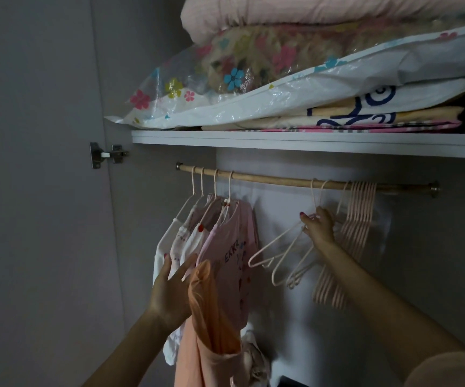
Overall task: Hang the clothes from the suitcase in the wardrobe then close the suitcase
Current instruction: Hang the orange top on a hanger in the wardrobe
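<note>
Item: orange garment (211, 317), soft, light and limp by the look of it, draping over the left hand (171, 289), whose fingers are spreading against hung shirts (225, 247). The right hand (319, 226) is pinching the neck of an empty hanger (278, 247) on the rail (276, 180). Likely best hold: collar or shoulders.

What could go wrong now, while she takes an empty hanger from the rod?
The right hand pinches two empty hangers together, so both might come off the rod. The orange garment lies only draped over the left hand, whose fingers are spread, so it might slip down.
</note>
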